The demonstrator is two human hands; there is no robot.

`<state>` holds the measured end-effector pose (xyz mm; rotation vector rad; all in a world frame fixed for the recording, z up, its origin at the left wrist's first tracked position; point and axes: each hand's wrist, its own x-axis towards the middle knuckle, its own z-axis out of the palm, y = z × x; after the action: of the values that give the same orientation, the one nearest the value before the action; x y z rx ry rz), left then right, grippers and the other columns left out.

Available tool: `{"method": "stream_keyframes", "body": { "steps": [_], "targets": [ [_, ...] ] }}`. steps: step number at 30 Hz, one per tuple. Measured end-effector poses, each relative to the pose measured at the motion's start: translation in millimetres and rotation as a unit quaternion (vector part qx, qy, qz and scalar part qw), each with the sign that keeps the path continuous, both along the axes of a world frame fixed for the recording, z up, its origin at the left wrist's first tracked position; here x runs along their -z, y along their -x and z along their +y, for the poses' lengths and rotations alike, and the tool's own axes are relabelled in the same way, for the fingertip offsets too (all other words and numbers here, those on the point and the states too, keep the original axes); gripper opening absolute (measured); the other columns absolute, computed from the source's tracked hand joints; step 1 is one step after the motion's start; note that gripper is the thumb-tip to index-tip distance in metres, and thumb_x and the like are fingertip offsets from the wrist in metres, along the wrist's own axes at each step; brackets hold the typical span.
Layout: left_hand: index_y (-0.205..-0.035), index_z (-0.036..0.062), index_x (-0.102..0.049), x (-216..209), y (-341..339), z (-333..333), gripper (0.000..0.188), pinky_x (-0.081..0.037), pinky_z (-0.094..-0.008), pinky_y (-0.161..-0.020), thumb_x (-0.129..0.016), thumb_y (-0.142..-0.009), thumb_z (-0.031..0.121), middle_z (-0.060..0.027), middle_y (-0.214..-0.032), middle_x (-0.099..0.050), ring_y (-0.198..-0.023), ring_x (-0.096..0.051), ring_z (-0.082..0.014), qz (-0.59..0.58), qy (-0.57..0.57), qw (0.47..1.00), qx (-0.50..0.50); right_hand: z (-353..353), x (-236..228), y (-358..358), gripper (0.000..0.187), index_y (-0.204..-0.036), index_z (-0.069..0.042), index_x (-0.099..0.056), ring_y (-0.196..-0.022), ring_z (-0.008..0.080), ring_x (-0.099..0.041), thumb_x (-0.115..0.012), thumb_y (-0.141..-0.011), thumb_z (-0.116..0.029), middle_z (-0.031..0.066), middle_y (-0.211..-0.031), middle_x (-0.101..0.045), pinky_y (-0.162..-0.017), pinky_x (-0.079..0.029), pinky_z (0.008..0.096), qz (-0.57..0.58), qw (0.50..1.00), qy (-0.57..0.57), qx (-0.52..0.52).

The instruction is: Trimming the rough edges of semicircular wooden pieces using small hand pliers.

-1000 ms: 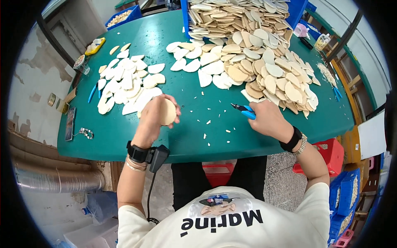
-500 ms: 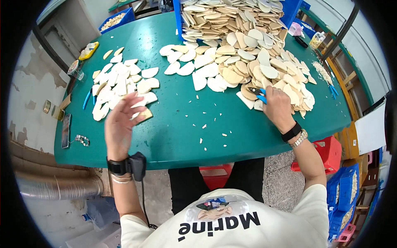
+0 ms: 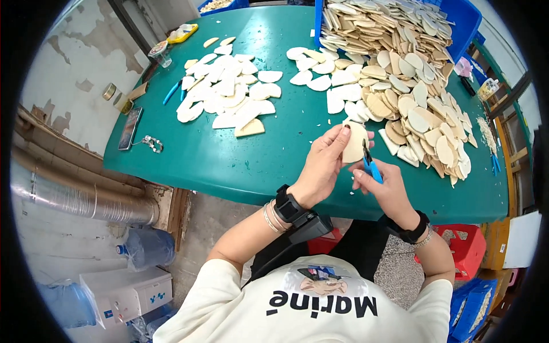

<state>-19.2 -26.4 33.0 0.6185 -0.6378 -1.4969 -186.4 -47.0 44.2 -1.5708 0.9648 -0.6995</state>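
Observation:
My left hand (image 3: pixel 321 166) pinches a flat, rounded cream-coloured piece (image 3: pixel 355 143) between thumb and fingers, holding it up over the table's near side. My right hand (image 3: pixel 390 187) is closed on a pair of blue-handled nippers (image 3: pixel 373 169). Their dark jaws meet the right edge of the piece; whether they bite into it I cannot tell. Beyond my hands, a large heap of similar cream and tan pieces (image 3: pixel 420 117) spreads out from a blue bin (image 3: pixel 464 26). A smaller pile of paler, mostly half-round pieces (image 3: pixel 229 86) lies to the left.
The green table (image 3: pixel 189 157) carries a phone (image 3: pixel 131 128), a bracelet (image 3: pixel 152 143), a plastic cup (image 3: pixel 160 55) and a yellow tray (image 3: pixel 183 33) along its left side. Another blue-handled tool (image 3: pixel 172 92) rests beside the left pile. A red stool (image 3: pixel 462 251) stands below right.
My left hand has come right from the left pile and now holds a piece. My right hand has drawn back from the heap with the nippers, and the head view has shifted left.

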Motion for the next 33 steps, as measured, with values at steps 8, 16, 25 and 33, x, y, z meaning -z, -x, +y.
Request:
{"method": "stream_keyframes", "body": {
  "steps": [8,16,25,33],
  "targets": [
    [-0.120,0.0071,-0.051,8.0,-33.7,10.7,0.023,-0.056,-0.0256,-0.067,-0.049,-0.100,0.019,-0.0076,-0.106,-0.065,-0.085,-0.066,-0.0154,-0.199,-0.003,0.977,0.074,-21.9,-12.6,2.5,0.023,-0.093,0.001,-0.057,-0.067,0.0361,-0.060,-0.065,-0.073,-0.009,0.0166,-0.071,-0.060,-0.060,-0.046,0.0448,0.270,0.881,0.389,0.000],
    [-0.127,0.0075,-0.050,13.1,-36.1,10.0,0.031,-0.052,-0.0224,-0.059,-0.054,-0.098,0.018,-0.0056,-0.102,-0.067,-0.080,-0.065,-0.0117,-0.272,0.005,0.955,0.120,-25.0,-7.2,-1.1,0.025,-0.094,0.001,-0.057,-0.073,0.0374,-0.060,-0.064,-0.072,-0.010,0.0177,-0.077,-0.060,-0.063,-0.047,0.0459,0.288,0.871,0.397,-0.041],
    [-0.124,0.0065,-0.051,8.1,-38.4,7.6,0.029,-0.046,-0.0206,-0.054,-0.055,-0.097,0.016,-0.0044,-0.096,-0.068,-0.073,-0.062,-0.0091,-0.308,0.011,0.942,0.133,-26.2,-12.3,0.4,0.022,-0.089,0.000,-0.055,-0.073,0.0364,-0.061,-0.067,-0.073,-0.010,0.0169,-0.075,-0.059,-0.064,-0.047,0.0451,0.311,0.846,0.431,-0.046],
    [-0.123,0.0073,-0.051,6.8,-34.9,6.7,0.026,-0.044,-0.0203,-0.054,-0.054,-0.097,0.014,-0.0029,-0.095,-0.068,-0.072,-0.061,-0.0085,-0.326,0.007,0.937,0.124,-25.3,-5.8,0.2,0.021,-0.084,-0.001,-0.052,-0.071,0.0365,-0.060,-0.067,-0.073,-0.010,0.0171,-0.073,-0.058,-0.062,-0.047,0.0461,0.310,0.856,0.411,-0.043]
  ]
}}
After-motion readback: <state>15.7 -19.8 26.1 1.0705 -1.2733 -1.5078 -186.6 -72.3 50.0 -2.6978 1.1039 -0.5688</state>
